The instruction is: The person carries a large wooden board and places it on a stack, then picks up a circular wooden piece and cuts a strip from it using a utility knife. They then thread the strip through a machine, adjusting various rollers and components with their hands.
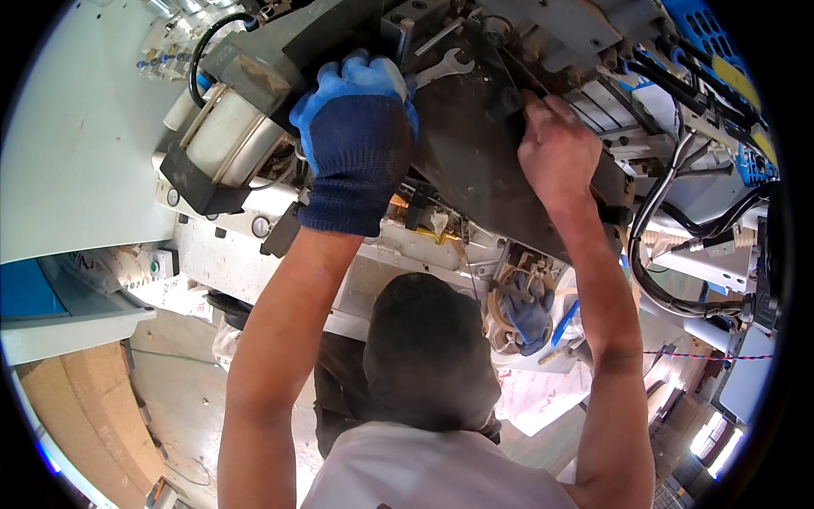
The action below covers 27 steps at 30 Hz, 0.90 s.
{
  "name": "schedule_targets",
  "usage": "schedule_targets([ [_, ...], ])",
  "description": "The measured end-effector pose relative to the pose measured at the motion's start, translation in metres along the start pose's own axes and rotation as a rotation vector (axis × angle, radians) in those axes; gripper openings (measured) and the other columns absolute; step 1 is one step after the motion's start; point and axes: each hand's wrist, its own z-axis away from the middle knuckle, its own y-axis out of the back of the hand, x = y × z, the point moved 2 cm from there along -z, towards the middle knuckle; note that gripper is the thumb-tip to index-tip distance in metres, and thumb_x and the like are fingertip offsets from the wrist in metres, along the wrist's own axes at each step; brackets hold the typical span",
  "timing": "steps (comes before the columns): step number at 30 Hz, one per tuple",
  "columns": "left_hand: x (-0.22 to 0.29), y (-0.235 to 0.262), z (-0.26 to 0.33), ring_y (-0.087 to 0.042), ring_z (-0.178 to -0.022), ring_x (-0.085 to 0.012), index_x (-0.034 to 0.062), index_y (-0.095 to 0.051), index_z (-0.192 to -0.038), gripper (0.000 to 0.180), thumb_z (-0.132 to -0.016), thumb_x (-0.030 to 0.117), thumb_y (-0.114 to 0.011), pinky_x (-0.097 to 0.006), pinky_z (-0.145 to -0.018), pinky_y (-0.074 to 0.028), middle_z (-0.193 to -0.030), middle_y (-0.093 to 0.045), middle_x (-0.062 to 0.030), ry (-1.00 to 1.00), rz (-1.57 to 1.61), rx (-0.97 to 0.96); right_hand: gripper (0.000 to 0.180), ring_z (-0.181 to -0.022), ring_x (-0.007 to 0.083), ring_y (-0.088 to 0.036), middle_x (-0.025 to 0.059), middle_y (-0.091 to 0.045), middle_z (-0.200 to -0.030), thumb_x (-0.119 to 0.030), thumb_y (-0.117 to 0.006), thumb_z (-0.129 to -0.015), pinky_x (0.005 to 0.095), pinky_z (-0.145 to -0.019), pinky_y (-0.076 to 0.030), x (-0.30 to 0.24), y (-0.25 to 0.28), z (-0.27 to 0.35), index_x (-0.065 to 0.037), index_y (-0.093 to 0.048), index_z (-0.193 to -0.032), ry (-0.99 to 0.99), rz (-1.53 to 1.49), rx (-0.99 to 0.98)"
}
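Note:
My left hand [356, 119], in a blue work glove with a dark blue cuff, is raised to the machine with its fingers curled. It holds a metal open-end wrench [445, 68], whose forked jaw sticks out to the right over a dark metal plate [475, 161]. The rest of the wrench is hidden by the glove. My right hand [558, 148] is bare and closed at the plate's upper right, its fingertips beside a dark round knob [504, 102]. What those fingers grip, if anything, is hidden.
A silver pneumatic cylinder [231, 140] sits left of the glove. Black cables [653, 229] loop down at the right. Below the plate, a blue-grey glove [527, 316] lies among tools. A dark rounded cloth-covered shape [428, 356] stands between my forearms. Cardboard [93, 416] lies lower left.

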Motion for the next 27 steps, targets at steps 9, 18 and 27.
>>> schedule_targets([
  [9,-0.002,-0.001,0.001,-0.068,-0.086,-0.0315,0.0117,-0.069,-0.09,0.022,-0.088,0.034,-0.069,-0.043,-0.072,-0.057,-0.098,-0.071,-0.0094,-0.027,-0.01,0.01,0.02,-0.073,0.0269,-0.065,0.0052,-0.063,-0.08,-0.004,-0.067,-0.078,0.0375,-0.061,-0.053,0.005,-0.007,0.009,-0.012,-0.07,-0.096,-0.021,-0.219,0.219],
  [18,-0.003,-0.002,0.002,-0.067,-0.089,-0.0325,0.0109,-0.068,-0.092,0.022,-0.088,0.032,-0.069,-0.044,-0.073,-0.056,-0.101,-0.07,-0.0116,-0.017,0.069,0.015,0.012,-0.069,0.0294,-0.064,0.0061,-0.062,-0.079,-0.008,-0.069,-0.082,0.0392,-0.058,-0.052,0.005,-0.005,0.009,-0.013,-0.07,-0.093,-0.069,-0.27,0.166],
  [27,-0.003,0.0,-0.005,-0.066,-0.09,-0.0371,0.0105,-0.068,-0.099,0.02,-0.087,0.026,-0.071,-0.044,-0.077,-0.054,-0.099,-0.069,-0.0132,0.027,0.237,0.154,0.009,-0.067,0.0293,-0.064,0.0056,-0.062,-0.078,-0.013,-0.071,-0.081,0.04,-0.056,-0.053,0.001,-0.001,0.0,-0.012,-0.07,-0.091,-0.058,-0.192,0.099],
])
